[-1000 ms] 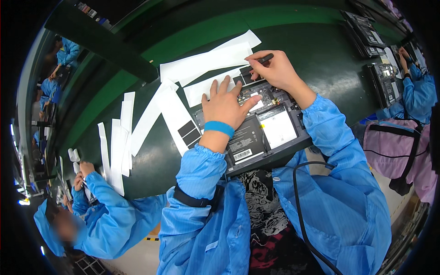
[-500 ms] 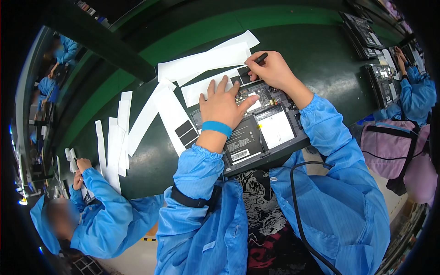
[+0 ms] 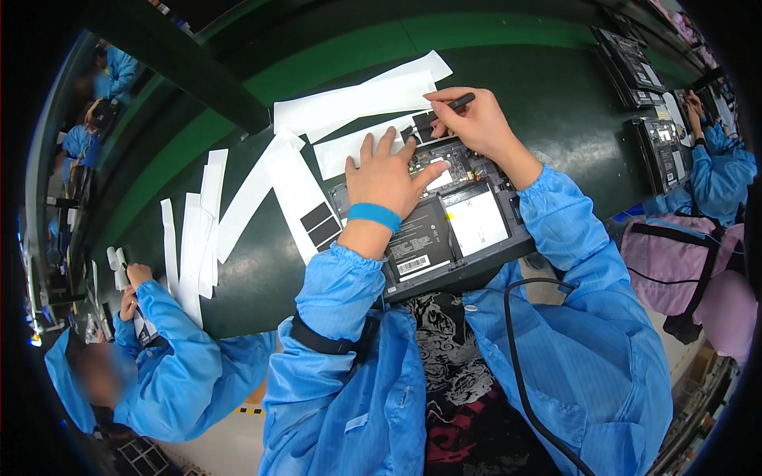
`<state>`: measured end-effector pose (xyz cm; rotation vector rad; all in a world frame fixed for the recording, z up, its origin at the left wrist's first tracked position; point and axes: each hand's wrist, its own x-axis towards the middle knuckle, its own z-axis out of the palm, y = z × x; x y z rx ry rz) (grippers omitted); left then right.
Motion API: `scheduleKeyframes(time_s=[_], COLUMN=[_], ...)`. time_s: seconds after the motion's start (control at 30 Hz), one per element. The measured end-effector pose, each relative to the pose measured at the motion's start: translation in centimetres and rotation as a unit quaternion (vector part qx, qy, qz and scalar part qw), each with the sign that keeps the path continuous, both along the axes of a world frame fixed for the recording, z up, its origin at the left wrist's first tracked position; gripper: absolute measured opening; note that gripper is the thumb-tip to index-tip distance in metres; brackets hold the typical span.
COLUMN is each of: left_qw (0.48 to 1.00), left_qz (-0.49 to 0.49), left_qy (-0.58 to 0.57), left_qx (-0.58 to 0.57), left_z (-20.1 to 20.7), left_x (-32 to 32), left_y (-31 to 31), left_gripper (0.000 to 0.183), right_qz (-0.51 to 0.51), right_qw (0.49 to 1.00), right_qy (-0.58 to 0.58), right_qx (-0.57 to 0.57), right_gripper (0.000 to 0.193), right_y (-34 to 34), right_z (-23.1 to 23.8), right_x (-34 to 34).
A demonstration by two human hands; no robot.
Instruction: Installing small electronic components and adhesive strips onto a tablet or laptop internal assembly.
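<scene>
- Laptop chassis (image 3: 476, 263), open to its insides, lies at the near edge of the dark green bench (image 3: 548, 99), in front of our body; we see no real change of its place across the last second.
- Black pieces (image 3: 423, 124) sit by its far edge, next to a white sheet (image 3: 337, 159); we cannot tell which of the two they are fixed to. We judge this edge to be where the work is.
- Our right hand (image 3: 480, 123) pinches a black, pen-like tool (image 3: 462, 101) there. More of the tool's rear shows past the fingers than half a second ago, so we take its tilt or grip to have shifted slightly. Its working end is hidden from us.
- Our left hand (image 3: 389, 178) lies palm down with fingers spread, grasping nothing we can see; its thumb is over the circuit board (image 3: 464, 170), its index fingertip by the black pieces. It hardly moves, which we read as steadying, with the same step going on.
- Just left of the chassis we have a long white strip (image 3: 290, 178) bearing black patches (image 3: 321, 226); more white strips (image 3: 190, 254) lie beyond it.
- Well apart on our left, a co-worker's hand (image 3: 138, 275) is near a small white roll; on our right stand other opened laptop units (image 3: 665, 151).
</scene>
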<state>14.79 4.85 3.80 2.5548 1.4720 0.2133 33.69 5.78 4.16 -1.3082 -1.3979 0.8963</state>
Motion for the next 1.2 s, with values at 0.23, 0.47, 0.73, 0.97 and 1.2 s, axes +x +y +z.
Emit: scheduleKeyframes(time_s=[0.23, 0.47, 0.73, 0.97, 1.2], left_qw=[0.999, 0.931, 0.903, 0.850, 0.867], left_qz=[-0.015, 0.095, 0.135, 0.132, 0.138], left_qy=[-0.049, -0.346, -0.288, -0.349, -0.348], left_qx=[0.014, -0.065, -0.289, -0.372, -0.328], left_z=[-0.9, 0.5, 2.4, 2.6, 2.2], left_x=[-0.2, -1.1, -1.4, -1.3, -0.9], left_y=[0.2, 0.3, 0.3, 0.1, 0.2], left_gripper=[0.067, 0.038, 0.041, 0.032, 0.023], right_qz=[-0.030, -0.104, -0.051, -0.023, -0.017], right_qw=[0.991, 0.957, 0.962, 0.966, 0.981], right_qy=[0.127, 0.267, 0.253, 0.248, 0.183], right_qx=[0.022, -0.050, -0.087, -0.076, -0.069], right_gripper=[0.021, 0.022, 0.022, 0.021, 0.021], right_y=[-0.5, -3.7, -5.6, -6.0, -5.9], right_z=[0.3, 1.3, 0.3, 0.1, -0.5], right_x=[1.5, 2.5, 0.9, 0.8, 0.8])
